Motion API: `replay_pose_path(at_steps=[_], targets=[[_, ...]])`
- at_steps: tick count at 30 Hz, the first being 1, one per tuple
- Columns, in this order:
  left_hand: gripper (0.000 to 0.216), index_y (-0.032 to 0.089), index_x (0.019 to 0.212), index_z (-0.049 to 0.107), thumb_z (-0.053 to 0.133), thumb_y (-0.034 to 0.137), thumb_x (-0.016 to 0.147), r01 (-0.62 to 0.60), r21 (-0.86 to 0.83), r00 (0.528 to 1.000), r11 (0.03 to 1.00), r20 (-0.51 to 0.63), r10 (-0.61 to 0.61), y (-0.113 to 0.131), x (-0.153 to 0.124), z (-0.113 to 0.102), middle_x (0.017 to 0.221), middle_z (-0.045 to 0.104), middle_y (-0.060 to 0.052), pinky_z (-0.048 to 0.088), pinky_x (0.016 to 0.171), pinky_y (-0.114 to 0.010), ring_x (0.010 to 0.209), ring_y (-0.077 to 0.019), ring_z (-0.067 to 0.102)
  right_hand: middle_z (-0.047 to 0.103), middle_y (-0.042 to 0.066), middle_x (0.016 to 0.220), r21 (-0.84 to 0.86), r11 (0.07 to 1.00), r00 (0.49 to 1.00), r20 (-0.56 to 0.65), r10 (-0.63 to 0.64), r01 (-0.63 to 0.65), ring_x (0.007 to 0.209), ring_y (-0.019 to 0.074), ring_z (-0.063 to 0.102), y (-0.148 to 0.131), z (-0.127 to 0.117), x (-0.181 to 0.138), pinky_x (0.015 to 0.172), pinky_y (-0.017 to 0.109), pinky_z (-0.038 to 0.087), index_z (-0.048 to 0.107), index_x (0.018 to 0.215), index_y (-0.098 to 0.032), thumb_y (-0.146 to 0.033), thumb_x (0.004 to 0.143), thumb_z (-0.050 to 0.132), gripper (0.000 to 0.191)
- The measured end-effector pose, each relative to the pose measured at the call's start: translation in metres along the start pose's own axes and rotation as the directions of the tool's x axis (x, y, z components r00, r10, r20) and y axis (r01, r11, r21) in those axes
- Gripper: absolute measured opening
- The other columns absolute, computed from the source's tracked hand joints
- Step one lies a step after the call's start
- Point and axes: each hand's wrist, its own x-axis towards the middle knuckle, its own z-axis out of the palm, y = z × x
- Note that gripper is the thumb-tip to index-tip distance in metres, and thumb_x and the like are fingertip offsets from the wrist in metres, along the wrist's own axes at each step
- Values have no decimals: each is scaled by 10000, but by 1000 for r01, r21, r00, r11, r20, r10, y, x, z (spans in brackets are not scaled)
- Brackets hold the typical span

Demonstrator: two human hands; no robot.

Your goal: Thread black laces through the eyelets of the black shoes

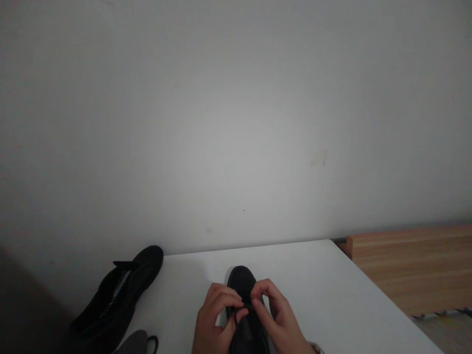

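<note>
A black shoe [241,278] lies on the white tabletop [302,275] at the bottom middle, its toe pointing at the wall. My left hand [217,317] is over the left side of the shoe, thumb and forefinger pinched at the lacing. A thin black shoelace [236,317] curves down by those fingers. From the right, my right hand [278,314] pinches at the same spot, fingertips close to the left ones. Whatever it grips is too small and dark to make out. The heel end of the shoe is cut off by the frame.
Another black shoe [123,295] leans at the left by the wall. Near it lies a grey piece [135,341] with a black cord loop [156,341]. A pale wall [239,147] rises behind the table. Beyond the right edge stands a wooden board [409,268].
</note>
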Motion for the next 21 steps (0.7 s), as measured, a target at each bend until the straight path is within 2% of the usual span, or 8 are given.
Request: replay_pose_path(at_steps=[5,10,14,17,21], targets=[[98,212,810,654,742,194,848,86,-177,996,980,13,-85,-6,1,-2,796,668,-15,514,706,-271,762,-167,648,577,34,833,11,1000,1000,1,11,-11,814,189,552,3,-4,1,740,299,425,620,869,-198,-461,943,570,278],[120,194,774,644,724,222,859,208,-286,978,935,70,-196,-13,-8,-11,800,680,-32,510,714,-271,754,-166,646,491,-19,735,33,996,989,132,72,-77,698,156,480,1,-11,3,673,284,378,584,955,-191,-470,921,584,281],[196,199,803,637,655,360,913,331,-395,943,857,152,-295,-18,-17,-11,849,741,-75,509,853,-356,936,-228,652,433,-54,695,5,994,975,194,107,-110,656,134,428,-3,-19,5,655,270,350,550,997,-197,-329,899,604,174],[266,198,843,665,607,442,932,431,-408,902,805,184,-390,-17,-21,-6,930,750,-105,481,927,-394,1078,-259,614,427,-63,686,-29,992,968,216,128,-125,651,127,419,-5,-22,5,649,262,346,547,982,-198,-211,843,603,150],[346,180,835,685,623,513,904,484,-427,871,764,150,-468,-7,-18,0,904,723,-103,471,917,-371,1022,-255,622,417,-68,670,-71,991,976,176,126,-115,644,125,418,-6,-21,6,644,257,356,557,947,-199,-146,794,591,166]])
